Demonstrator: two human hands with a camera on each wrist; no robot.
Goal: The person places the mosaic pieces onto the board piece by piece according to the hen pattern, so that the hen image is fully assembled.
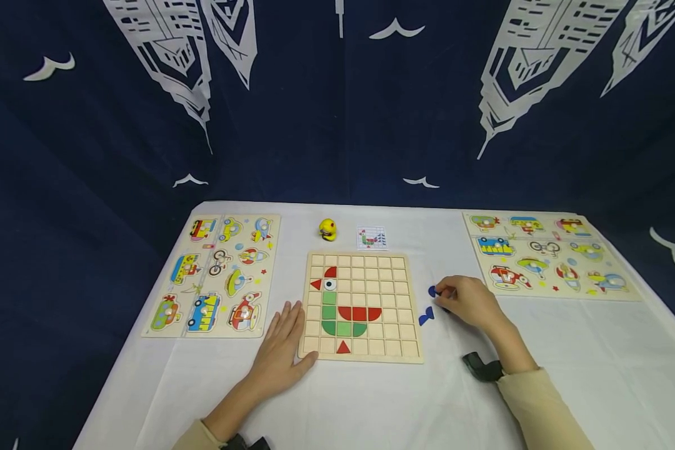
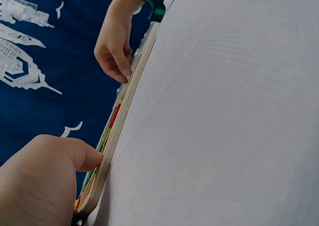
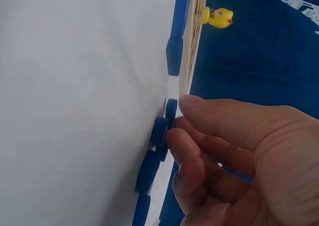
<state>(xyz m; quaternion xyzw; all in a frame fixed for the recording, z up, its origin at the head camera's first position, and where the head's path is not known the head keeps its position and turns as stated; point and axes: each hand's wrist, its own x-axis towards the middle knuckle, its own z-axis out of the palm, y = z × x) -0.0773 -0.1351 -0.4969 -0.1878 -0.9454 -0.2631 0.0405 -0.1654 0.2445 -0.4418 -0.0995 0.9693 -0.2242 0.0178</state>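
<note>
A wooden grid board (image 1: 394, 356) lies at the table's middle, with red and green pieces and an eye piece (image 1: 329, 284) forming a bird. My left hand (image 1: 281, 353) rests at its left edge, fingers extended, thumb at the near left corner. To the right of the board, my right hand (image 1: 468, 301) reaches down with bent fingers to several small blue pieces (image 3: 147, 171). Its thumb and index fingertips are close beside a blue piece (image 1: 432, 291); whether they pinch it is unclear. Two blue pieces (image 1: 425, 316) lie nearer the board.
A picture card (image 1: 372, 238) and a yellow duck figure (image 1: 327, 229) sit beyond the board. Vehicle puzzle boards flank it, one at left (image 1: 272, 250) and one at right (image 1: 590, 294). A dark blue patterned curtain (image 1: 337, 125) hangs behind the white table (image 1: 371, 406).
</note>
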